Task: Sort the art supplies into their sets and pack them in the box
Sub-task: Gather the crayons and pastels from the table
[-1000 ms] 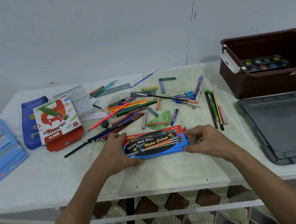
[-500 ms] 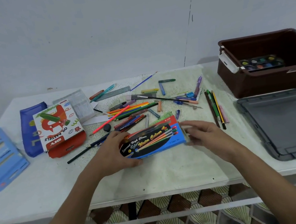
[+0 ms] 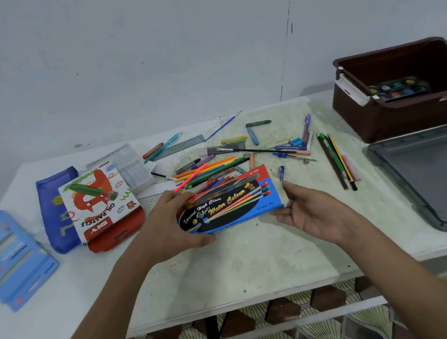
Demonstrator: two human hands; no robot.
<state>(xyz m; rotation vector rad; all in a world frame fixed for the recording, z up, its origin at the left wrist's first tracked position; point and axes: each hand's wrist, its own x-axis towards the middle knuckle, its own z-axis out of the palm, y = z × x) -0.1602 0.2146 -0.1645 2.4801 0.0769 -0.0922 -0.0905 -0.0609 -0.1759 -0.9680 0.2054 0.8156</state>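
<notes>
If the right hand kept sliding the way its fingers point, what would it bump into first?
The right hand points left, toward the water colour box. Its fingertips are already at that box's right end, so it would probably meet the box first. Actual contact is hard to judge.

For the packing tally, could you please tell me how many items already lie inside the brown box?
1: a paint palette rests on the floor of the brown box, near its left wall. The near wall may hide more.
</notes>
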